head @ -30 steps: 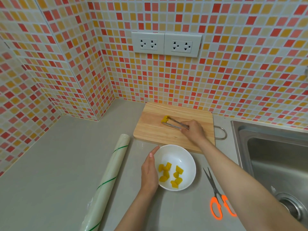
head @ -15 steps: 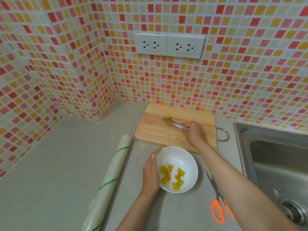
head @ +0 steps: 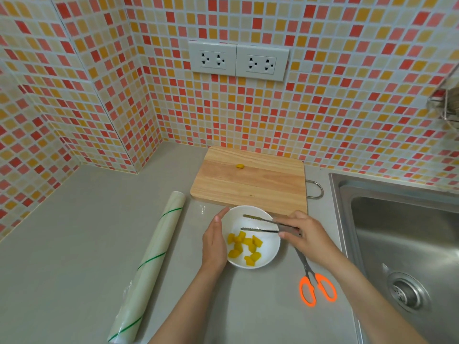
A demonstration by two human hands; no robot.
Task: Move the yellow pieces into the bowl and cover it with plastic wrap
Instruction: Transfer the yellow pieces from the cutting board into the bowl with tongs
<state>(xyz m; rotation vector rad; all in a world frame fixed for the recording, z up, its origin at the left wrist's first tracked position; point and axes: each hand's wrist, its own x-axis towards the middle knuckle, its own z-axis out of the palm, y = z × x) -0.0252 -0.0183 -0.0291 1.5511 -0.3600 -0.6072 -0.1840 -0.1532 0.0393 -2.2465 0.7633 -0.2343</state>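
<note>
Back from the cutting board (head: 248, 180) comes the right hand (head: 306, 235), which 1 second ago was out over the wood pinching a yellow piece in the tongs (head: 263, 224); now it hovers at the right rim of the white bowl (head: 269, 244), fingers curled round the tongs' handles. Both toothed tips are spread apart over the bowl with nothing between them. The left hand (head: 213, 240) has stayed put — its fingers straight, the palm pressed against the bowl's left wall.

Inside the bowl lies a heap of yellow pieces (head: 244, 248), gathered in the near half. 1 last yellow piece (head: 240, 166) rests alone on the board, toward its far edge and well apart from the bowl.

On the grey counter (head: 74, 244), left of the bowl, lies the roll of plastic wrap (head: 151, 264) — lengthwise toward the board, with thin green stripes. Just right of the bowl lie scissors (head: 314, 284) with orange handles, their blades partly hidden under the right wrist. A steel sink (head: 409, 232) fills the right side. On the tiled wall above the board sit 2 white sockets (head: 238, 60).
</note>
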